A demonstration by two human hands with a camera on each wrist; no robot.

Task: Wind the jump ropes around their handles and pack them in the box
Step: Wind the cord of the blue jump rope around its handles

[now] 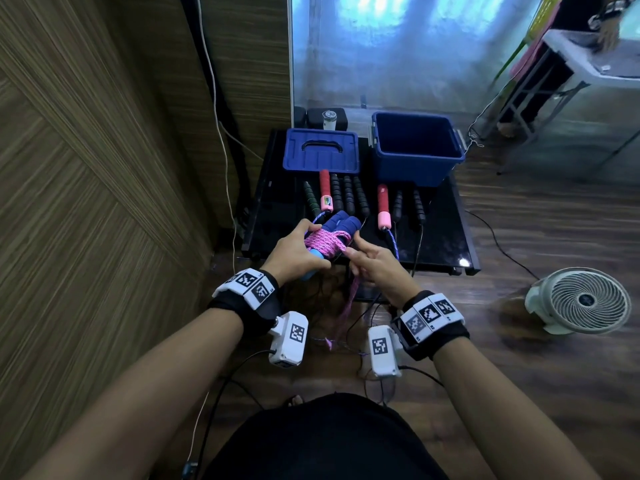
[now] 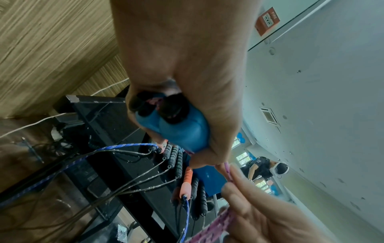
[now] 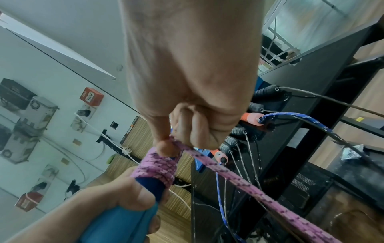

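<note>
My left hand (image 1: 298, 254) grips a pair of blue jump-rope handles (image 1: 337, 225) held together, with pink rope (image 1: 325, 244) coiled around them. The same handles (image 2: 178, 129) fill my left palm in the left wrist view. My right hand (image 1: 372, 263) pinches the pink rope (image 3: 209, 162) right beside the coil (image 3: 158, 167); the loose end hangs down toward the floor (image 1: 343, 313). The open blue box (image 1: 415, 147) stands at the back right of the black table (image 1: 446, 237), its lid (image 1: 320, 150) lying at the back left.
Several more ropes lie on the table: black foam handles (image 1: 349, 197), a green handle (image 1: 310, 199), and two red-and-pink handles (image 1: 325, 190) (image 1: 383, 206) joined by a blue rope. Cables hang off the table's front edge. A white fan (image 1: 581, 301) stands on the floor at right.
</note>
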